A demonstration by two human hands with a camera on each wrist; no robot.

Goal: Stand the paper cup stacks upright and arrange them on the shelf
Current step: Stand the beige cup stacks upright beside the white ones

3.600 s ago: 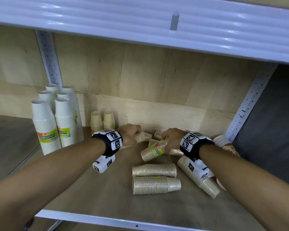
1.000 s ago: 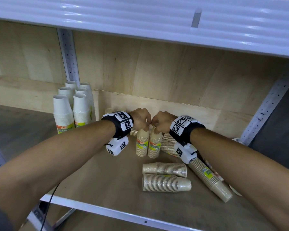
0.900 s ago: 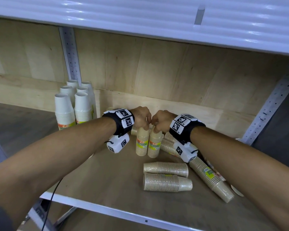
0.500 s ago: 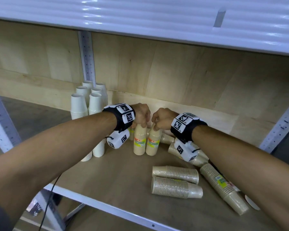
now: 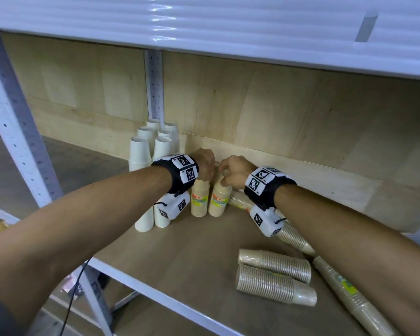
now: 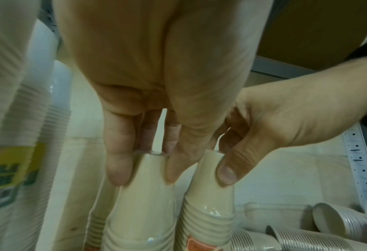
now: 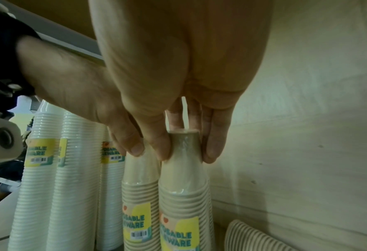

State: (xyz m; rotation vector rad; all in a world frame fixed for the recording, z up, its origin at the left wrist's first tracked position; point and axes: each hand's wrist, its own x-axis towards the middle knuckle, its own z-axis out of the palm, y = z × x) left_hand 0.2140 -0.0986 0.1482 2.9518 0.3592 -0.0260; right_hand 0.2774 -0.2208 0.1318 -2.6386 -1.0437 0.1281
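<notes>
A: Where are the hands?

B: Side by side near the back of the shelf (image 5: 187,241). The left hand (image 5: 205,163) pinches the top of one upright tan cup stack (image 5: 199,200), fingers curled round its upper cup. The right hand (image 5: 234,172) grips the top of the neighbouring tan cup stack (image 5: 218,200) the same way.

A: And those two stacks?

B: Both stand upright on the shelf, just beside each other, bottoms up, each with a yellow label. Left of them stands a cluster of white cup stacks (image 5: 140,151), upright too.

A: Anything lying down?

B: Yes. Two fallen tan stacks (image 5: 274,275) lie on their sides near the front right, and one long fallen stack (image 5: 349,294) lies partly under the right forearm.
</notes>
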